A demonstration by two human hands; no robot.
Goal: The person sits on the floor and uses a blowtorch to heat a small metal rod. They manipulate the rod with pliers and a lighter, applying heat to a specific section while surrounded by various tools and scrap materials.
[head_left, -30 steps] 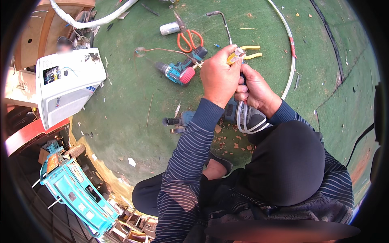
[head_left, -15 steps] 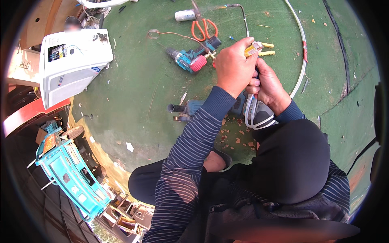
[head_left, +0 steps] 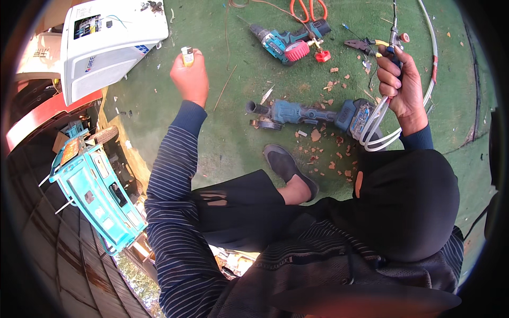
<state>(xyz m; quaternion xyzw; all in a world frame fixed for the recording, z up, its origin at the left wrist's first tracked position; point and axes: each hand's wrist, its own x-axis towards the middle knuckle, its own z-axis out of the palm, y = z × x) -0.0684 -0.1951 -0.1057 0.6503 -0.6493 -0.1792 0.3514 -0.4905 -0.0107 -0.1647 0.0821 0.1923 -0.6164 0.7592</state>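
Observation:
Out to the left, my left hand is closed around a small yellow lighter, its metal top poking out above the fist. My right hand grips the handle of a gas torch; its tip runs out past the top edge. White hose loops down below that hand. Beside the torch lie pliers with yellow handles. A teal cordless drill lies between my hands, next to a brass valve with a red knob. Nearer to me is a blue angle grinder.
A white appliance unit with exposed wiring stands at the upper left. Orange-handled scissors lie at the top. Broken brown chips litter the green floor. The hose curves along the right. A turquoise vehicle is at lower left.
My hands were close together near the torch; now they are apart. The left hand moved far left with the lighter, the right hand moved right with the torch. The view has shifted too.

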